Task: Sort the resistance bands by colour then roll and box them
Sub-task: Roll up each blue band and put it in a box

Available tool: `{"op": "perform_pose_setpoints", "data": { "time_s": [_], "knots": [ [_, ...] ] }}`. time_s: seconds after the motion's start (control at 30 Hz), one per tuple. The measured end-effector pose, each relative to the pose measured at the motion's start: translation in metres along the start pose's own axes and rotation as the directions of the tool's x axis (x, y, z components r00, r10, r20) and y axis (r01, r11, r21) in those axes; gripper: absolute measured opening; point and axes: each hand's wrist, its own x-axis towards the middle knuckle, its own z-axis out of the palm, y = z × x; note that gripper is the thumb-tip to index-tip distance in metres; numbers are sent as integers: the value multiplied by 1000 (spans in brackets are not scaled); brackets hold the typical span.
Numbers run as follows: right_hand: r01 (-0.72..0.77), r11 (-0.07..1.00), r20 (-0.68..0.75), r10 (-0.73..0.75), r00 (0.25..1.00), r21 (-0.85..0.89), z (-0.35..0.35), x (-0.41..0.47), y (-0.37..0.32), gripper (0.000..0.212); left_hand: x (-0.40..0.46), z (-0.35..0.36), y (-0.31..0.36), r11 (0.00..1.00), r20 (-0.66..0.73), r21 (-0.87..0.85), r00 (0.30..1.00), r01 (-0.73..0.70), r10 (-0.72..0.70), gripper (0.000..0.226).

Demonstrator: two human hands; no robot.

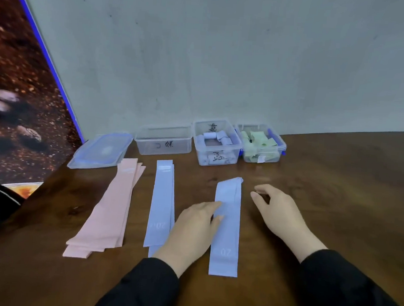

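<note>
A light blue band (227, 227) lies flat on the brown table, lengthwise away from me. My left hand (191, 230) rests on its left edge with fingers and thumb touching it. To its right, my right hand (275, 209) hovers with loosely curled fingers and holds nothing. A small stack of blue bands (162, 204) lies to the left, partly under my left hand. Further left lies a pile of pink bands (112, 209). At the back stand three clear boxes: an empty one (163, 139), one with rolled blue bands (217, 142) and one with green bands (260, 143).
A clear lid with blue trim (101, 150) lies at the back left of the table (335, 196), beside the empty box. A grey wall stands right behind the boxes. The table's left edge runs diagonally past the pink pile.
</note>
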Motion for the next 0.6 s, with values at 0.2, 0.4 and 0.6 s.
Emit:
{"op": "perform_pose_setpoints", "data": {
  "time_s": [0.2,0.4,0.6],
  "knots": [
    [77,997,127,-80,989,30,11,3,-14,42,14,15,-5,998,-70,55,998,3,1,43],
    [139,954,116,-175,978,267,19,21,-22,34,14,24,-11,990,-82,117,993,-74,83,41],
    [64,992,42,-69,997,107,23,25,-21,34,13,25,-12,989,-85,122,992,-78,89,41]
  ]
}}
